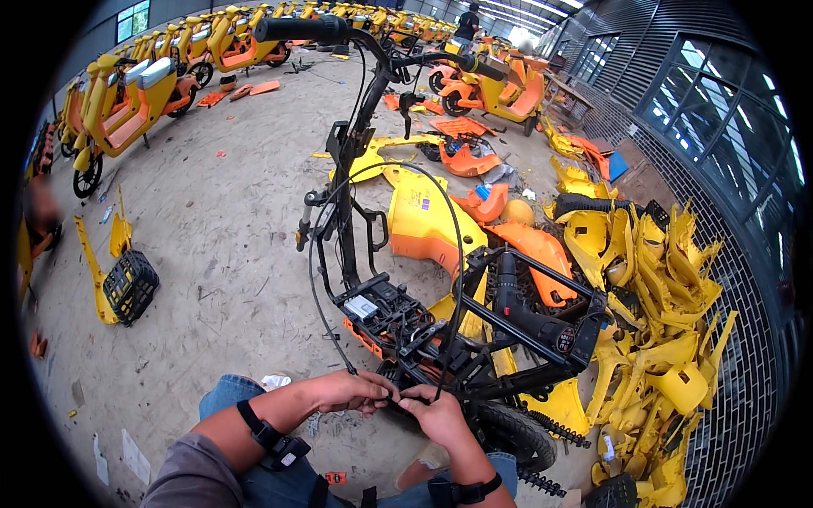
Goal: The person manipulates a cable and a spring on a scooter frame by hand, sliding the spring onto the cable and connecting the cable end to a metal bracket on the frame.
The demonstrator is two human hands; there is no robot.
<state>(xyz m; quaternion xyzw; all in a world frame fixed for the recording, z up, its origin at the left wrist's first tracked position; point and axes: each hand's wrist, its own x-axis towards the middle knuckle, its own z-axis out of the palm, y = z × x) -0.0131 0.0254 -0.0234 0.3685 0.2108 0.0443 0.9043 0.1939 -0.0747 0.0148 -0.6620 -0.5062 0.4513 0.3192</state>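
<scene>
My left hand (pixel 360 393) and my right hand (pixel 434 412) meet low in the middle, fingers pinched together at a thin black cable (pixel 324 315). The cable makes a large loop above my hands, and its two sides come down to them. The small part between the fingertips is mostly hidden. Just beyond stands a stripped electric scooter frame (pixel 345 186) with black handlebars (pixel 305 30) and an exposed block of electronics (pixel 381 309). A black cordless drill (pixel 538 322) rests in the frame's rear tubes. The rear wheel (pixel 517 436) lies beside my right hand.
Yellow plastic panels (pixel 660 339) are heaped on the right, along a brick wall (pixel 745 364). Orange panels (pixel 538 254) and a yellow body shell (pixel 428 216) lie past the frame. A black basket (pixel 129 288) sits on the left floor. Rows of scooters (pixel 135 110) and a person (pixel 466 25) stand farther back.
</scene>
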